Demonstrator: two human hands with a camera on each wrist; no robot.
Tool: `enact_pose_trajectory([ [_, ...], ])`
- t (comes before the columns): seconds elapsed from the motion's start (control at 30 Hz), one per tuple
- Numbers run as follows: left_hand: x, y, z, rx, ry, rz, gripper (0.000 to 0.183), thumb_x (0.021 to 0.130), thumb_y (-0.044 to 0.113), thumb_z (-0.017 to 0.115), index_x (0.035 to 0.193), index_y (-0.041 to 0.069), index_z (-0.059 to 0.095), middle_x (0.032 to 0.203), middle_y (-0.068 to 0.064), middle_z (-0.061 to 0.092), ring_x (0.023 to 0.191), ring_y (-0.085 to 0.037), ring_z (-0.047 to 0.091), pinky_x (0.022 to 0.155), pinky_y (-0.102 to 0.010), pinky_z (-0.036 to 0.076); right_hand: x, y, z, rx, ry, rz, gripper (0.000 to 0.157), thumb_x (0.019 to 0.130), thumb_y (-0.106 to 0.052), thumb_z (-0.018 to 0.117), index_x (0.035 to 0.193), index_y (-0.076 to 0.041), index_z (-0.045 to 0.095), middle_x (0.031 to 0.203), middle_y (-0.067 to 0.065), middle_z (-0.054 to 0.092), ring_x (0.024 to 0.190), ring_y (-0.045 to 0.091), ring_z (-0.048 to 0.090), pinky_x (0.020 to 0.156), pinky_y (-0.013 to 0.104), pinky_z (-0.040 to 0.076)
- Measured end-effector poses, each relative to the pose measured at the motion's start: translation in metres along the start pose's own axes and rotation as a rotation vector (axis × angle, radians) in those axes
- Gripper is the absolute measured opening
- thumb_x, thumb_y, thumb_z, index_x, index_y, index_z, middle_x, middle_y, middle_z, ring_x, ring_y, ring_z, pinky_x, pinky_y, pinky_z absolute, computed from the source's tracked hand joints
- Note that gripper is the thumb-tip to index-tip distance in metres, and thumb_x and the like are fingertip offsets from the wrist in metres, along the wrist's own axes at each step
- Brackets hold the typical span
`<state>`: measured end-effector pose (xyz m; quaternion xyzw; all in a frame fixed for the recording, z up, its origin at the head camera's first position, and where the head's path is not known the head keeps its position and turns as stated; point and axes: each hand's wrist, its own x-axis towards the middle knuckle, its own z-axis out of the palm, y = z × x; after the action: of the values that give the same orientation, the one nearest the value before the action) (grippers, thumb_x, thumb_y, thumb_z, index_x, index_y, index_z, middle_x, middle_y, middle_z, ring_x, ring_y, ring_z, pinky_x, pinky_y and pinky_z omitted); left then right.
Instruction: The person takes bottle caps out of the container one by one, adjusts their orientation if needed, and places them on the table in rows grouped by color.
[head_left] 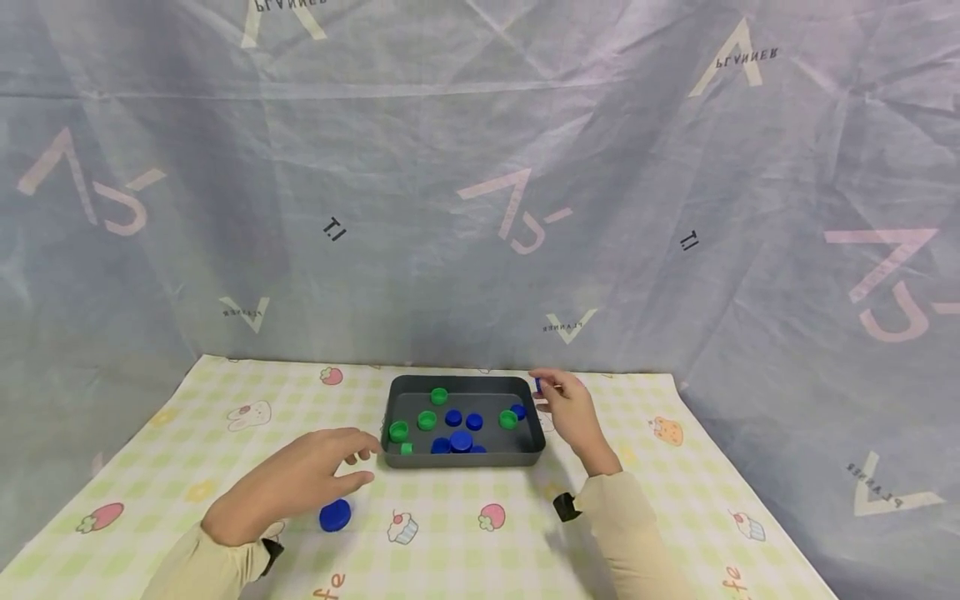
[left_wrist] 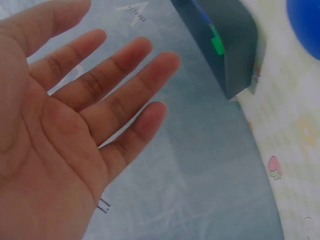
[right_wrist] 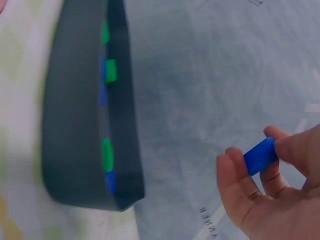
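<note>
A dark grey tray (head_left: pixel 465 460) holds several green caps (head_left: pixel 427 420) and blue caps (head_left: pixel 461 441). Just past its right end, my right hand (head_left: pixel 572 413) pinches a small blue bottle cap (right_wrist: pixel 261 156) between thumb and fingers. In the right wrist view, that hand (right_wrist: pixel 272 187) is beside the tray wall (right_wrist: pixel 75 125). Near the tray's left front corner is my left hand (head_left: pixel 300 475), its fingers extended. The left wrist view shows its palm (left_wrist: pixel 60 130) with nothing in it. A larger blue cap (head_left: pixel 335 515) lies on the cloth close to the left thumb.
A checked tablecloth (head_left: pixel 442 554) with printed strawberries and cupcakes covers the table. Behind the table's far edge hangs a grey printed curtain (head_left: pixel 420 250), which also runs along both sides.
</note>
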<state>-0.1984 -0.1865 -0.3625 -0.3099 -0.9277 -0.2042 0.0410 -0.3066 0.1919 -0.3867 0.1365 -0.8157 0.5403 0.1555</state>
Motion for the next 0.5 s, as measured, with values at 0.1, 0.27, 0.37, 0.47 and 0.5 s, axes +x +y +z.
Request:
enact_pose_trajectory([
  [0.1,0.004,0.005,-0.007,0.017,0.030,0.019,0.025,0.095,0.027,0.070,0.118,0.020,0.066,0.108,0.011,0.065,0.095,-0.010,0.062,0.077,-0.033,0.053,-0.001,-0.008,-0.004,0.076,0.010,0.008,0.024,0.099,-0.007,0.061,0.122,-0.002,0.066,0.111,0.021,0.062,0.096,0.029,0.068,0.080,0.039,0.058],
  [0.27,0.014,0.017,-0.020,0.016,0.094,0.054,0.021,0.095,0.027,0.069,0.115,0.022,0.067,0.108,0.014,0.065,0.098,-0.009,0.061,0.083,-0.037,0.053,-0.005,-0.024,-0.007,0.116,0.028,-0.009,0.028,0.092,-0.004,0.071,0.120,-0.005,0.067,0.116,0.015,0.057,0.088,0.018,0.068,0.075,0.027,0.056],
  [0.37,0.015,0.021,-0.025,-0.024,0.099,0.049,0.018,0.096,0.029,0.068,0.113,0.024,0.066,0.107,0.015,0.065,0.100,-0.009,0.061,0.085,-0.039,0.052,-0.009,-0.034,-0.008,0.111,-0.017,-0.033,0.032,0.090,-0.001,0.071,0.121,-0.007,0.066,0.122,0.011,0.050,0.084,0.016,0.066,0.071,0.023,0.053],
  [0.47,0.012,0.020,-0.028,-0.048,0.088,0.023,0.019,0.096,0.030,0.067,0.114,0.023,0.067,0.108,0.014,0.065,0.102,-0.012,0.062,0.086,-0.041,0.052,-0.014,-0.043,-0.008,0.097,-0.096,-0.068,0.036,0.091,0.002,0.069,0.124,-0.010,0.065,0.123,0.011,0.048,0.078,0.017,0.062,0.066,0.024,0.048],
  [0.5,0.011,0.019,-0.028,-0.046,0.084,0.014,0.020,0.096,0.029,0.068,0.114,0.022,0.067,0.108,0.013,0.065,0.102,-0.013,0.062,0.086,-0.041,0.052,-0.016,-0.044,-0.008,0.094,-0.126,-0.087,0.036,0.092,0.002,0.068,0.126,-0.010,0.064,0.123,0.012,0.048,0.078,0.017,0.063,0.066,0.025,0.050],
])
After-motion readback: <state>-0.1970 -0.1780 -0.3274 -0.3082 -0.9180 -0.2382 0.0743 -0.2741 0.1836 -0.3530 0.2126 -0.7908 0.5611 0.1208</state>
